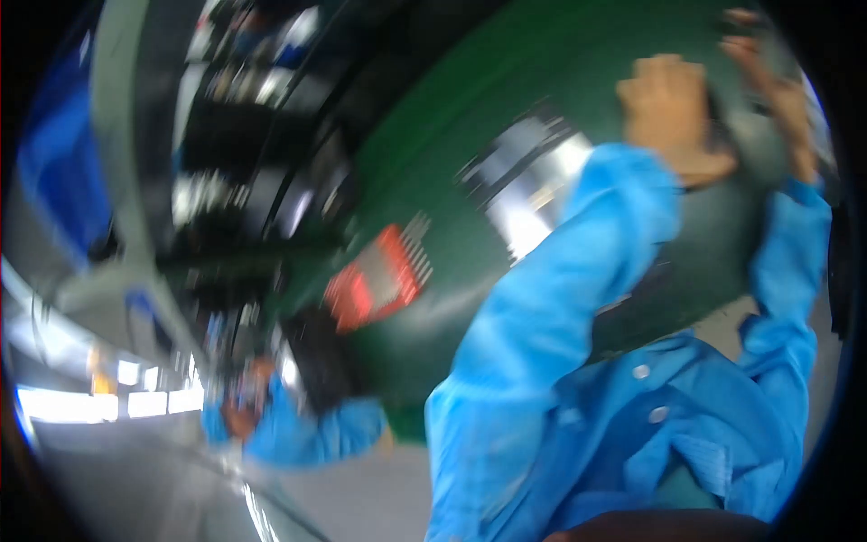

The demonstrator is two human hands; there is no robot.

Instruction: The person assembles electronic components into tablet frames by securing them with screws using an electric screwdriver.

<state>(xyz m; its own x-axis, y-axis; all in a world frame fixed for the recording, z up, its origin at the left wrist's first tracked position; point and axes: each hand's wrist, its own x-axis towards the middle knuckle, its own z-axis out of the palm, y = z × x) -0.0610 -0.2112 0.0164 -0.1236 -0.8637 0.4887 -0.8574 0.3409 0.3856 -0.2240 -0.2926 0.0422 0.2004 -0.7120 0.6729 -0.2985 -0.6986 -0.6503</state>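
Motion blurs the whole picture. My left hand (666,113) lies back up on the right part of the green tabletop (461,298), its fingers stretched forward and its thumb out to the right. A dark shape (719,135) shows between that thumb and the fingers; its kind is too smeared to tell. Farther right, near the rim of the view, my right hand (778,90) is raised with its fingers bent forward. Something dark lies by its fingertips, and the blur hides whether they grip it. Left of my left forearm is a shiny silver and black flat piece (528,176).
A red box or tray (377,278) with a pale middle sits on the green top, beside a black block-like thing (316,357). Another person in blue sleeves (312,434) works at the lower left. A grey frame post (135,181) and dark shelving (230,135) stand on the left.
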